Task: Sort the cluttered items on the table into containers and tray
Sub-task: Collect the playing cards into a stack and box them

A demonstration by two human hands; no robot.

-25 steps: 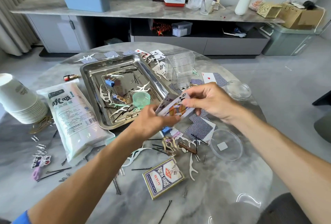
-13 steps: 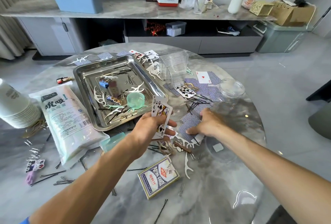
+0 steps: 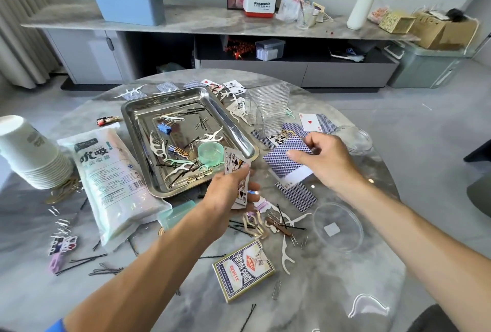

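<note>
A small fan of playing cards (image 3: 237, 172) was held face-up in the left hand (image 3: 225, 193), fingers curled round it just beside the near right corner of the steel tray (image 3: 233, 129); a jack, a four and a queen of spades could be read at the top edge. A blue-backed card (image 3: 285, 157) was pinched face-down between thumb and fingers of the right hand (image 3: 322, 160), lifted above other blue-backed cards (image 3: 296, 196) lying on the marble table (image 3: 332, 292); more cards, some face-up, were scattered beyond the tray and beside a clear ribbed container (image 3: 268, 110), whose contents could not be told. A closed card box (image 3: 243, 270) was seen lying flat near the table's front edge.

The tray was seen to hold white and green floss picks, black hairpins, paper clips, a blue binder clip (image 3: 164, 127) and a small green cup (image 3: 211, 153); a shallow clear dish (image 3: 337, 226) near the right forearm held one small white square; a second clear dish (image 3: 357, 140) lay partly hidden behind the right hand. A white printed bag (image 3: 111, 180) was laid left of the tray, with a stack of paper cups (image 3: 29, 153) on its side further left; hairpins, clips and floss picks were strewn across the tabletop around the card box.
</note>
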